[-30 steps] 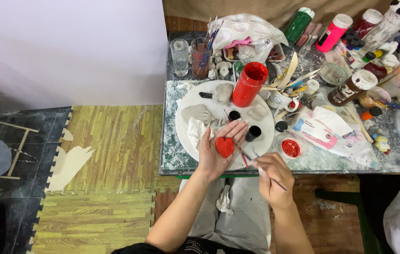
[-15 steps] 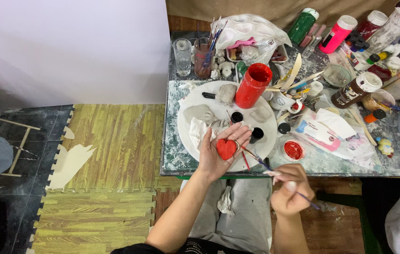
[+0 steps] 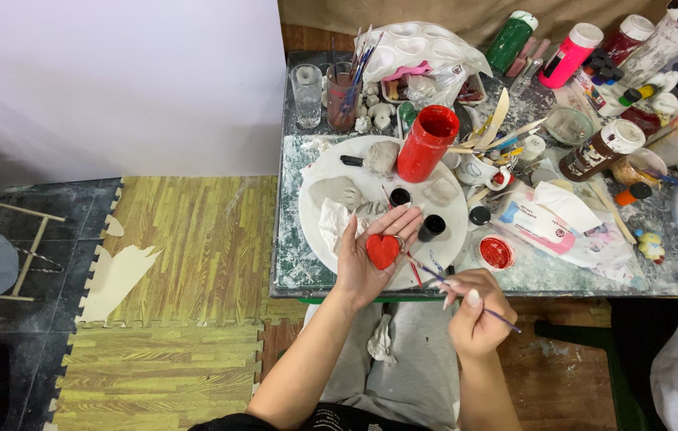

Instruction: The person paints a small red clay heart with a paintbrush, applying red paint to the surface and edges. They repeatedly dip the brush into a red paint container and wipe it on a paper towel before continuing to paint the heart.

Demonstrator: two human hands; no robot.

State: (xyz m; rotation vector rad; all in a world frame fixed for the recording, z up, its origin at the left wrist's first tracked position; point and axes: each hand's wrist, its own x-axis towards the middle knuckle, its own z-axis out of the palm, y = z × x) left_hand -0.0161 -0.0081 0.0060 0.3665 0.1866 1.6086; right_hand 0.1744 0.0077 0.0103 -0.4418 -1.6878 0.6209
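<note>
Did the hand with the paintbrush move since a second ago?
Yes. The right hand with the paintbrush pulled back from the red heart, toward the person's lap, off the table edge.

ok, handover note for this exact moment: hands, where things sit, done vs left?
Left hand: palm up over the table edge, cradling a red heart.
Right hand: fingers pinch a thin paintbrush, tip pointing toward the heart, not touching it.
Open red paint jar stands on the white round board; small red paint lid beside it.
Done: the heart's visible face is red.
Left: underside hidden, cannot tell.
</note>
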